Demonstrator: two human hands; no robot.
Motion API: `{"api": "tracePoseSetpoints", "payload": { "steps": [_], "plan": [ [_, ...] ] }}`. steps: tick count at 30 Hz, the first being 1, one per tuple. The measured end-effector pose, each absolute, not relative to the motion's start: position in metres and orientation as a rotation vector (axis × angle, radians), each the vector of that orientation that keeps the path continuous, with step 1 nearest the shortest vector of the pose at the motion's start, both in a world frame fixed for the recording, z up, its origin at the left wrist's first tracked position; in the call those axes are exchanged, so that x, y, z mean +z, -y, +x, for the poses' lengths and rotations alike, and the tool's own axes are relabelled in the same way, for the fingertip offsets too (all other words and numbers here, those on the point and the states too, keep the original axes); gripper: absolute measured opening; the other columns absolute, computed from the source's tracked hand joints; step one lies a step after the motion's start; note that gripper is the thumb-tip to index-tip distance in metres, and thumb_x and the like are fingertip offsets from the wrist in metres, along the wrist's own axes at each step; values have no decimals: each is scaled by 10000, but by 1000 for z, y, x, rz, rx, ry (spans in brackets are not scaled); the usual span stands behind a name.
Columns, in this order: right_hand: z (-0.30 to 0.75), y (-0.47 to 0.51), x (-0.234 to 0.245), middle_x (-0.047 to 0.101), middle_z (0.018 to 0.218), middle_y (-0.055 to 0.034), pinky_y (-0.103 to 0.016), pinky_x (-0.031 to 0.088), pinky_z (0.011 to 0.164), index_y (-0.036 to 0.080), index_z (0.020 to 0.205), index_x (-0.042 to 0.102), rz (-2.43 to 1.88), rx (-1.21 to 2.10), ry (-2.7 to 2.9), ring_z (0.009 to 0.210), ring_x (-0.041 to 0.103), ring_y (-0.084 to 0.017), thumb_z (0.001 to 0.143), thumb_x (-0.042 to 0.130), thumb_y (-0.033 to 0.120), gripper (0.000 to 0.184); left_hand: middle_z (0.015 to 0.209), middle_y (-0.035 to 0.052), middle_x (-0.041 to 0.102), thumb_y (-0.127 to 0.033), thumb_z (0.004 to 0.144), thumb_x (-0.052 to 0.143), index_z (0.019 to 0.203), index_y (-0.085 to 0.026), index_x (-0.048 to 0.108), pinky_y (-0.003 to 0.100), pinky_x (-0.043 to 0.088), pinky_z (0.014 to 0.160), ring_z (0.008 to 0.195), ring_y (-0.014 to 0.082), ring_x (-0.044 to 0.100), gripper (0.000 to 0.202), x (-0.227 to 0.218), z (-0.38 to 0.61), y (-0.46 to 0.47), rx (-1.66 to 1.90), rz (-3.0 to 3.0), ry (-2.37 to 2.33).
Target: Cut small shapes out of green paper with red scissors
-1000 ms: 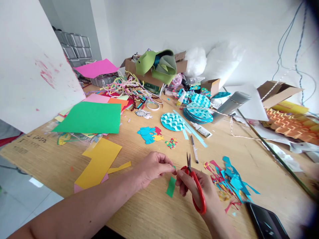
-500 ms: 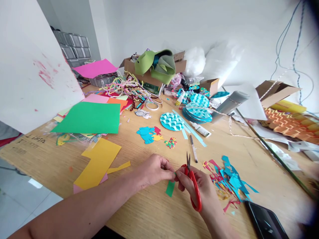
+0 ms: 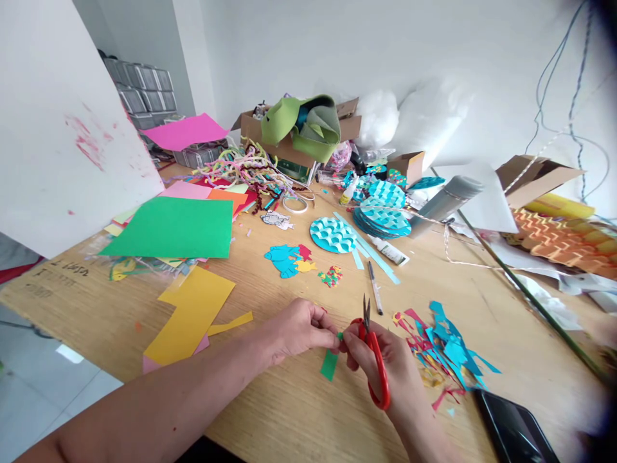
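My left hand [image 3: 301, 331] is closed in a pinch on a tiny green paper bit [image 3: 340, 335] just above the wooden table [image 3: 299, 411]. My right hand [image 3: 380, 363] touches the same bit with its fingertips while holding red-handled scissors [image 3: 373, 360], blades closed and pointing up and away. A green paper strip [image 3: 330, 364] lies on the table right under both hands.
Blue, red and yellow paper scraps [image 3: 443, 354] lie right of my hands, a black phone [image 3: 513, 434] at the near right edge. A pen [image 3: 375, 287], yellow paper [image 3: 193, 312], a green sheet [image 3: 173, 228], paper fish [image 3: 289, 259] and blue wave discs [image 3: 333, 235] lie farther off.
Both hands have drawn slightly closer together and nearer to me; the scissors' blades now stand a little lower. The green strip has stayed on the table.
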State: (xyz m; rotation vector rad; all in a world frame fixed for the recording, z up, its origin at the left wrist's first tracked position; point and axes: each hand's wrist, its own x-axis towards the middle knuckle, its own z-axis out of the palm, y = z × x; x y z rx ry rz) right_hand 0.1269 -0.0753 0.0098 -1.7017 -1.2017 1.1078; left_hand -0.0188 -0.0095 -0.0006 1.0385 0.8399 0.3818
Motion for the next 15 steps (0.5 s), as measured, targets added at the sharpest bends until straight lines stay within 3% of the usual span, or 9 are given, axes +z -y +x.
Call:
{"api": "tracePoseSetpoints", "payload": {
  "steps": [11, 15],
  "plan": [
    [126, 75, 8, 561, 529, 1, -227, 393, 482, 162, 652, 592, -1679, 1112, 1202, 491, 491, -130, 711, 679, 443, 300, 600, -20, 612, -268, 616, 662, 646, -152, 619, 227, 280, 539, 532, 69, 430, 127, -2, -19, 8, 408, 1061, -886],
    [128, 75, 10, 604, 563, -21, -232, 418, 474, 165, 654, 602, -1699, 1052, 1192, 489, 520, -135, 740, 642, 474, 323, 669, 15, 654, -275, 627, 652, 693, -147, 642, 225, 305, 534, 571, 94, 477, 145, 0, -28, -3, 441, 1203, -926]
  ]
}}
